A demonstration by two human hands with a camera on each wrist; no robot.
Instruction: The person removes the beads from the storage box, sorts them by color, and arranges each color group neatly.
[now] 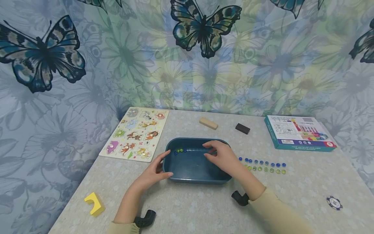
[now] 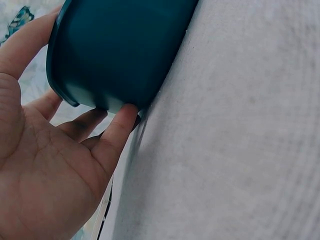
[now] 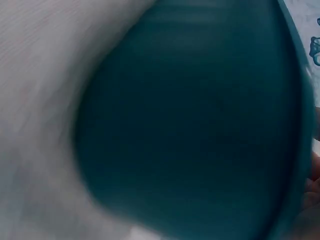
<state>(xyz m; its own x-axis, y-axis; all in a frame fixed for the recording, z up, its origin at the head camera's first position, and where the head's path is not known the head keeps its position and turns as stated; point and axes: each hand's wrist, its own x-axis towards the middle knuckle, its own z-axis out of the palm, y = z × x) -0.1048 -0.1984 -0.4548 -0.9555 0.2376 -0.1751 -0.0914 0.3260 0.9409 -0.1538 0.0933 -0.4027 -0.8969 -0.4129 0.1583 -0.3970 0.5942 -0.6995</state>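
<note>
A dark teal plastic tub (image 1: 193, 179) sits at the middle of the table. My left hand (image 1: 152, 174) grips its left end, thumb by the front corner and fingers along the side wall. In the left wrist view, this hand's fingertips touch the outer wall of the tub (image 2: 120, 50). My right hand (image 1: 223, 157) is over the tub's right part, thumb and index finger apart with nothing showing between them. Several small blue and green glass beads (image 1: 181, 150) lie inside the tub at the back left. The tub wall (image 3: 195, 130) fills most of the right wrist view.
Right of the tub run a row of blue beads (image 1: 256, 162) and a row of green beads (image 1: 266, 169). Around them are an animal puzzle board (image 1: 135, 135), a wooden block (image 1: 208, 123), a black block (image 1: 243, 128), a game box (image 1: 299, 133), a poker chip (image 1: 334, 203) and a yellow arch block (image 1: 94, 204).
</note>
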